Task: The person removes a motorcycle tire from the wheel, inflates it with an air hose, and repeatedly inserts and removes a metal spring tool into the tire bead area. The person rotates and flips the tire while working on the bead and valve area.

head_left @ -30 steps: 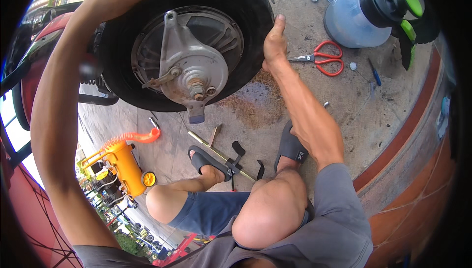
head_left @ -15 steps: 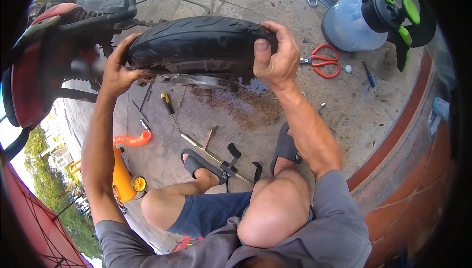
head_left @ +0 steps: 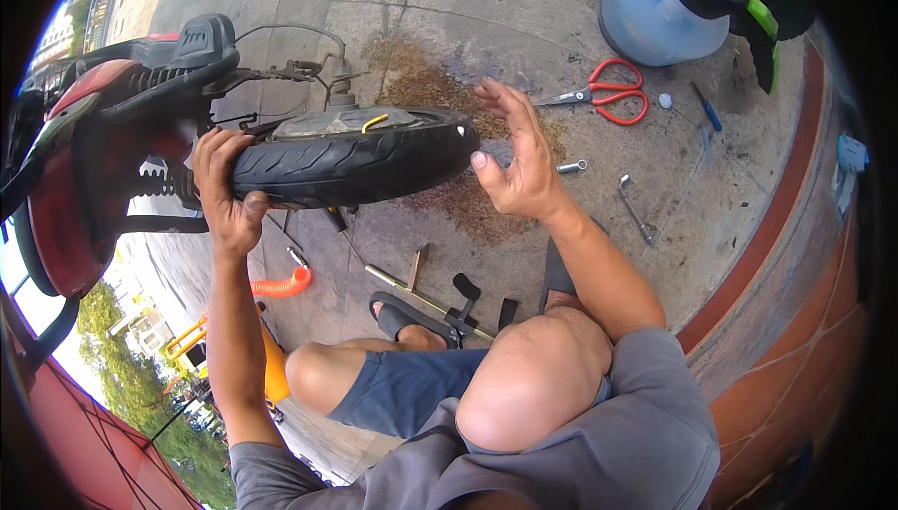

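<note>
A motorbike wheel with a black tyre [head_left: 355, 171] stands in front of me, its tread toward me and its hub on the far side. My left hand [head_left: 224, 187] is closed round the tyre's left end, thumb on the near side. By the right end, my right hand [head_left: 516, 159] is open, fingers and thumb apart; whether the thumb touches the rubber I cannot tell. A small bent yellow piece [head_left: 375, 123] sticks up at the rim. Left of the wheel is the red motorbike [head_left: 70, 196], partly cut off by the view's edge.
Red-handled scissors [head_left: 617, 94], a blue-handled screwdriver [head_left: 707, 109] and a spanner [head_left: 638, 211] lie on the paving at right. A sprayer bottle [head_left: 655, 14] stands beyond. Below the wheel are a metal bar tool [head_left: 430, 299], an orange coiled hose [head_left: 283, 285] and a yellow machine [head_left: 274, 360].
The wheel has tipped over, bringing its hub from the near side to the far side. My right hand has loosened from the tyre and opened; my left hand still grips it.
</note>
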A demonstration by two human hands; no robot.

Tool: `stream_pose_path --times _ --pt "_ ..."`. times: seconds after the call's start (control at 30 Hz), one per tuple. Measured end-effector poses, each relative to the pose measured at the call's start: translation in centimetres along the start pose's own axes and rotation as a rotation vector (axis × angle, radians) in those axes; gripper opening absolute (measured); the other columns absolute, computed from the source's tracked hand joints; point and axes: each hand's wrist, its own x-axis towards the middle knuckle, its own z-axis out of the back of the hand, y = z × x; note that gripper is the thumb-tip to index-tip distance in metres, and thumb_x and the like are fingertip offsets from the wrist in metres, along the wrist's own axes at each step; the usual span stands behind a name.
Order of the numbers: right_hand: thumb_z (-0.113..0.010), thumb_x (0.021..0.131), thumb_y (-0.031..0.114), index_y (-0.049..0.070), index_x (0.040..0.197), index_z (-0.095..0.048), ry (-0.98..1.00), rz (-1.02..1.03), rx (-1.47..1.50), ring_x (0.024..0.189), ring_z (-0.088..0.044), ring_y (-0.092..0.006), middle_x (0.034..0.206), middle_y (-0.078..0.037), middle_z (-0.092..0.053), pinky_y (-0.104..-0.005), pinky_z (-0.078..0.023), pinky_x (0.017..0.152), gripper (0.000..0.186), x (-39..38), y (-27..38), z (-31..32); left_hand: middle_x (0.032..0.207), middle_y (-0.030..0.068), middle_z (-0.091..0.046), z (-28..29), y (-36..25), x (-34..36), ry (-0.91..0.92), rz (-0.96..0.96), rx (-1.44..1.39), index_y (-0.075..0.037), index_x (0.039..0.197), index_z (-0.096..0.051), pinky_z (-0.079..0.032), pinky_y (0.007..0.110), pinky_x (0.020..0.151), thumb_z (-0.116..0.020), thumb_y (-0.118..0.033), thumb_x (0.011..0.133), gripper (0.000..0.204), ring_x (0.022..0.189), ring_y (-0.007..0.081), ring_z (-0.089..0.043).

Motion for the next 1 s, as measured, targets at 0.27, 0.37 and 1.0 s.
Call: stream_pose_path --times 0.27,0.37,1.0 --pt "-0.088 0.068 0.024 0.004 0.136 -0.055 0.173 -0.102 -0.09 0.125 -0.051 -0.0371 0.135 -0.02 -0.051 -0.0434 -0.042 0.107 0.079 -2.4 -2.5 -2.0 0.134 0.0174 -0.055 -0.1 2.0 -0.3 -0.06 0.091 -0.078 -0.001 0.125 -0.062 -0.029 0.042 0.113 -0.046 -0.057 0.096 0.065 0.132 0.0329 -0.045" --pt "-0.087 0.068 0.023 0.007 0.138 -0.055 0.196 -0.106 -0.112 0.121 -0.052 -0.0369 0.134 -0.019 -0.051 -0.0432 -0.043 0.105 0.078 -1.5 -2.2 -2.1 0.138 0.0188 -0.055 -0.9 1.3 -0.1 -0.106 0.127 -0.121 0.001 0.127 -0.062 -0.028 0.042 0.115 -0.044 -0.044 0.098 0.057 0.135 0.0316 -0.044" --pt "-0.074 0.066 0.0 0.007 0.092 -0.058 0.089 -0.015 0.164 0.112 -0.056 -0.0331 0.125 -0.014 -0.058 -0.0415 -0.045 0.097 0.031 -1.2 -0.3 -3.0 0.136 0.0196 -0.055 -1.4 4.7 1.3 -0.139 0.203 -0.258 0.006 0.124 -0.06 -0.03 0.04 0.115 -0.043 -0.04 0.09 0.059 0.131 0.0297 -0.048"
